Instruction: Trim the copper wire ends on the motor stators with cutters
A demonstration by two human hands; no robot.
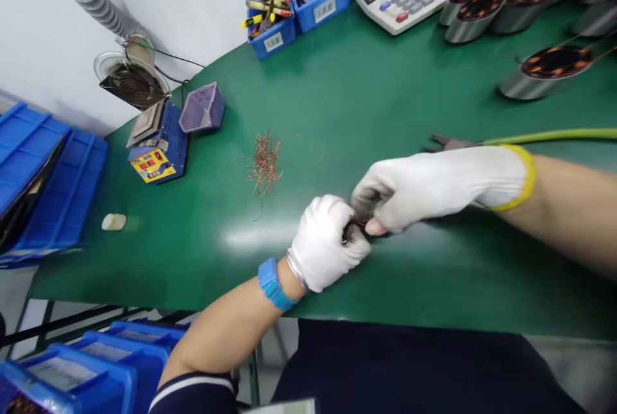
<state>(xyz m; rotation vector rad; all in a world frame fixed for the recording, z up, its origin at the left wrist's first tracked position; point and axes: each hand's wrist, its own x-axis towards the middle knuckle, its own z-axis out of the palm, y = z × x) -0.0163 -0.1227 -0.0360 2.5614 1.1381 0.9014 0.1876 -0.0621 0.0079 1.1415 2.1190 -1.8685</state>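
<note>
Navy cloth [419, 366], gloved hands [325, 243] on wire [358, 223]

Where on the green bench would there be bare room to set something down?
Bare bench shows between the copper clippings and the calculator, and between the white piece and left hand. Crowded: the far right, among metal cylinders.

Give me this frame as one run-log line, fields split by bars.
left hand: closed around partly hidden dark piece | right hand: fingers beside piece, grip unclear | green table: copper-coloured scraps, green-handled tool, metal cylinders
</note>
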